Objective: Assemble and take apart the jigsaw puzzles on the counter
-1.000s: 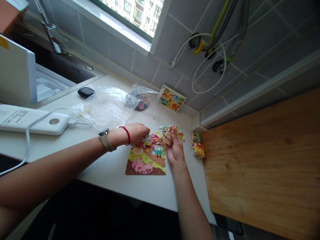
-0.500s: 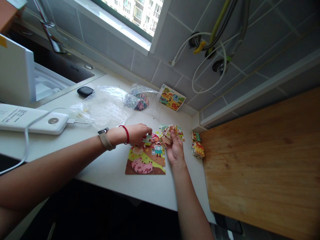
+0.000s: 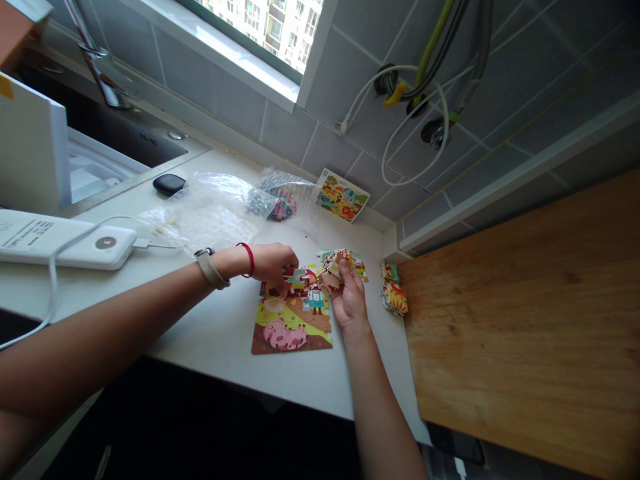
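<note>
A partly joined jigsaw puzzle (image 3: 287, 327) with a pink spotted pig and a figure in a blue apron lies on the white counter. Over its upper left part, my left hand (image 3: 274, 263) pinches a red and green puzzle piece (image 3: 296, 280), fingers pointing down. My right hand (image 3: 350, 297) holds a small stack of puzzle pieces (image 3: 334, 270), thumb on top, just right of the puzzle. Behind that stack, more puzzle pieces (image 3: 359, 267) show on the counter, partly hidden.
Two small piles of puzzle pieces (image 3: 394, 297) sit by the wooden board (image 3: 520, 320). A picture card (image 3: 343, 195) leans against the tiled wall. Clear plastic bags (image 3: 215, 207), a black case (image 3: 169, 184) and a white power bank (image 3: 70, 239) with a cable lie leftward, near the sink (image 3: 135, 137).
My left hand has shifted slightly left and down, with the red and green piece showing more clearly. My right hand keeps its stack in nearly the same place.
</note>
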A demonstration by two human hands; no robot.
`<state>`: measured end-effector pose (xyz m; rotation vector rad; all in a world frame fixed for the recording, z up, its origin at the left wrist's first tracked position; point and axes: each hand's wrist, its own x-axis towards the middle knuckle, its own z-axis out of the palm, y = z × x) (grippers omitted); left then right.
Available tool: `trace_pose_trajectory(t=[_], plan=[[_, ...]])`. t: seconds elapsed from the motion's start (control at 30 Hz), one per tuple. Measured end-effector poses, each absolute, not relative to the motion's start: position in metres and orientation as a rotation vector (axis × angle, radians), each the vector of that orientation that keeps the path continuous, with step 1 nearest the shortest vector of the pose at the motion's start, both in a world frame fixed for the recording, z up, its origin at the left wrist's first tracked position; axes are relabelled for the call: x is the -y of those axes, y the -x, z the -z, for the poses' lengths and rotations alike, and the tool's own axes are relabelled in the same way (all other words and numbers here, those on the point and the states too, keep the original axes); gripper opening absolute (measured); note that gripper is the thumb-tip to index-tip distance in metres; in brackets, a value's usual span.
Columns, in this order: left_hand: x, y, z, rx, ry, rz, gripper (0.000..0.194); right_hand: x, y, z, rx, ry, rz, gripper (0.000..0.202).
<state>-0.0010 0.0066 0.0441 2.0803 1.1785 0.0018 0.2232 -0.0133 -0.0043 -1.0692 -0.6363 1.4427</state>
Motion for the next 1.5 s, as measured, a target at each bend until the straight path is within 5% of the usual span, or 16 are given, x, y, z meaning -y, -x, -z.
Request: trace_pose_trajectory(t=[1.13, 1.5], plan=[[-0.02, 0.022, -0.049, -0.859, -1.77, -0.272, 0.035, 0.015, -0.22, 0.002, 0.715, 1.078, -1.419, 0.043], [-0.016, -0.015, -0.024, -0.839, -1.487, -0.78, 0.035, 0.019, -0.214, 0.011, 1.007, 1.005, -1.338, 0.039]])
